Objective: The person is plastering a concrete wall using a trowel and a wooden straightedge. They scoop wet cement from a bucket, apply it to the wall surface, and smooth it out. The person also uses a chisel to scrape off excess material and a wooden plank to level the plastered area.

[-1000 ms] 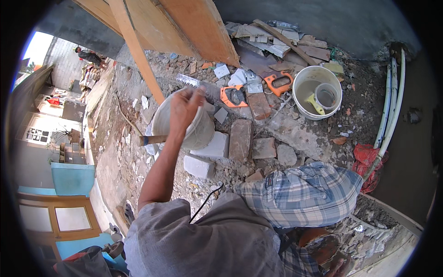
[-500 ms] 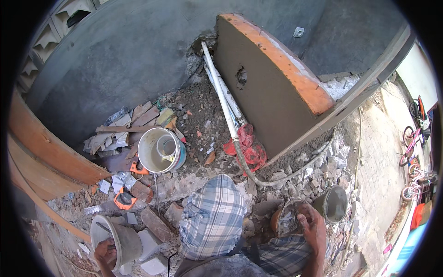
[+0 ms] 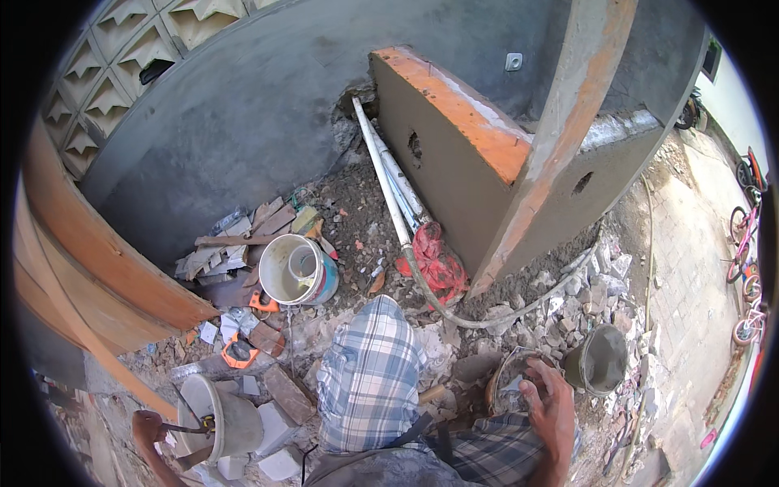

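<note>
My left hand (image 3: pixel 148 426) is closed at the outer left side of a grey bucket (image 3: pixel 237 424). From its fingers a thin dark tool, its kind unclear, reaches across the bucket's rim toward a small yellow-and-black piece (image 3: pixel 208 423). My right hand (image 3: pixel 549 399) hangs palm inward with its fingers bent and apart, and nothing shows between them. It is just beside an orange-brown container (image 3: pixel 492 381) whose contents look grey and partly clear. Right of that hand stands a dark bucket (image 3: pixel 599 361) with grey, wet-looking contents. Plaid cloth (image 3: pixel 372 377) fills the space between my hands.
A white bucket (image 3: pixel 320 284) with a smaller vessel inside stands ahead, near orange-handled saws (image 3: pixel 240 351) and wood scraps (image 3: pixel 231 247). White pipes (image 3: pixel 381 174) run beside a low plastered wall (image 3: pixel 438 174). Rubble (image 3: pixel 568 312) and a grey hose (image 3: pixel 487 323) lie at right.
The left hand has moved left from the grey bucket's rim, and the thin tool now shows. The right hand stays by the orange-brown container, its fingers slightly more spread. The view has shifted.
</note>
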`<state>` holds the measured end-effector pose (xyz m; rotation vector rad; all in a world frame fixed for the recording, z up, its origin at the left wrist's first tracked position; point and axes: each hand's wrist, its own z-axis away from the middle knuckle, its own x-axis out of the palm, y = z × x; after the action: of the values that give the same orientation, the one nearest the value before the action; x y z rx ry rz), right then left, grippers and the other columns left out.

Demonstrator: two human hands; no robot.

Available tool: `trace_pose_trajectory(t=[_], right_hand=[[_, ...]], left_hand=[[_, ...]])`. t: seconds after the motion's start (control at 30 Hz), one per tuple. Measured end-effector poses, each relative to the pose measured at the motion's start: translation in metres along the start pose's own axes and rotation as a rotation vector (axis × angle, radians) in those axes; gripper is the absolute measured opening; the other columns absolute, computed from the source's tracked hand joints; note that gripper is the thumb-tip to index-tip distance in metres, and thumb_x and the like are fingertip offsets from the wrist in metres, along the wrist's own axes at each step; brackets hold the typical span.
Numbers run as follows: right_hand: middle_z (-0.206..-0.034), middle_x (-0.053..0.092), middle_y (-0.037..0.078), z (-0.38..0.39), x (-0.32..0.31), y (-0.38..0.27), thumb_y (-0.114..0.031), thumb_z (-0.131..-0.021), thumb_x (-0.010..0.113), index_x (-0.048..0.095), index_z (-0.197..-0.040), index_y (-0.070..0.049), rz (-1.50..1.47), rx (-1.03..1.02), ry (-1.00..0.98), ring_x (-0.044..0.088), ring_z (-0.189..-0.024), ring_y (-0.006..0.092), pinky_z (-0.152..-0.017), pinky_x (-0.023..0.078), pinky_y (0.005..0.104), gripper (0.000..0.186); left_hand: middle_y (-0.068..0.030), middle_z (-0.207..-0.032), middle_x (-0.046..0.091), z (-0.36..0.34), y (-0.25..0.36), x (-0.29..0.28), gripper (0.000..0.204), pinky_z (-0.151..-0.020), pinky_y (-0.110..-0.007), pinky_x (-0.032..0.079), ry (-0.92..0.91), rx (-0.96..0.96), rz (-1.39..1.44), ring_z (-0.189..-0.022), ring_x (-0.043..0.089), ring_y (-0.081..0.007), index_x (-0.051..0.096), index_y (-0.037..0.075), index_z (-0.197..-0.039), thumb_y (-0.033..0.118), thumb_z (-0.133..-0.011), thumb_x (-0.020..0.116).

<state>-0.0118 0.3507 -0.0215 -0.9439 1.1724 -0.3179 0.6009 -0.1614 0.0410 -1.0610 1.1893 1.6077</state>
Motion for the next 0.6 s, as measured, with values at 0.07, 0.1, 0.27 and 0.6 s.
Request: trace_pose_trajectory(t=[0.07,0.1,0.27,0.6], right_hand=[[-0.102,0.068,0.017,0.001,-0.003,0.000,-0.023,-0.093,0.071,0.064,-0.125,-0.005,-0.031,-0.013,-0.014,0.069,-0.087,0.0319,-0.081,0.052,0.0408,0.037],[-0.102,0.068,0.017,-0.001,-0.003,0.001,-0.023,-0.093,0.071,0.064,-0.125,-0.005,-0.047,-0.021,-0.012,0.069,-0.087,0.0320,-0.081,0.052,0.0410,0.038],[-0.104,0.068,0.018,0.004,-0.010,-0.001,-0.024,-0.092,0.073,0.064,-0.125,-0.003,-0.102,-0.027,0.000,0.067,-0.089,0.0331,-0.083,0.051,0.0413,0.040],[-0.148,0.045,0.021,0.002,-0.039,-0.034,-0.054,-0.086,0.074,0.041,-0.149,-0.007,0.033,-0.313,-0.334,0.048,-0.133,0.0397,-0.108,0.044,0.0461,0.086]], left_hand=[[-0.0118,-0.060,0.064,-0.002,-0.006,-0.026,0.019,-0.033,-0.032,0.048,0.041,0.049,0.210,-0.041,0.059,-0.0179,0.065,0.003,-0.073,0.007,-0.087,0.053],[-0.0104,-0.058,0.063,-0.006,-0.008,-0.037,0.018,-0.032,-0.032,0.046,0.052,0.074,0.318,-0.039,0.057,-0.0170,0.064,0.004,-0.074,0.008,-0.088,0.053],[-0.0024,-0.064,0.062,0.024,0.054,-0.085,0.031,-0.039,-0.021,0.044,0.242,0.223,0.561,-0.046,0.053,-0.0059,0.063,0.008,-0.098,0.038,-0.102,0.059],[-0.0033,-0.063,0.060,0.108,0.287,-0.038,0.025,-0.039,-0.017,0.035,-0.329,0.880,1.072,-0.043,0.045,-0.0038,0.059,0.002,-0.102,0.025,-0.109,0.051]])
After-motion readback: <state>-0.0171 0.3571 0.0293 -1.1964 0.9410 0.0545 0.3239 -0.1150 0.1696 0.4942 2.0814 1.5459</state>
